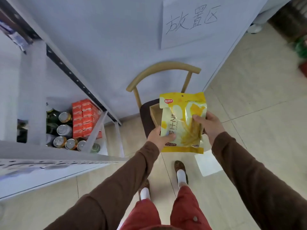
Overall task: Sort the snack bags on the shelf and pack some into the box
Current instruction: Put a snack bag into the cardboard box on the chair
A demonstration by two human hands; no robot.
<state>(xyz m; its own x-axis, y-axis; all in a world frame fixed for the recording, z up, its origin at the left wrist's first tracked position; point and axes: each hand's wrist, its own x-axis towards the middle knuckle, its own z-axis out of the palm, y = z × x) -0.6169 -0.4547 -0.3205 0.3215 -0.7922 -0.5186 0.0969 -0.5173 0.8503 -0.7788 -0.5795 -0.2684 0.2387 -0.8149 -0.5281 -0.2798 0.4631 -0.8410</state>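
Note:
I hold a yellow and white snack bag [181, 117] upright in front of me with both hands. My left hand [157, 136] grips its lower left edge, thumb on the front. My right hand [210, 125] grips its right side, thumb across the front. Just behind and below the bag, an open cardboard box [155, 113] sits on the dark seat of a wooden chair [162, 68]; the bag hides most of the box. The metal shelf [49, 156] stands to my left.
The lower shelf holds several drink cans [64, 130] and orange cartons [86, 118]. A white wall behind the chair carries a paper sign [192, 22] with handwriting. A white sheet [207, 163] lies on the tiled floor near my feet.

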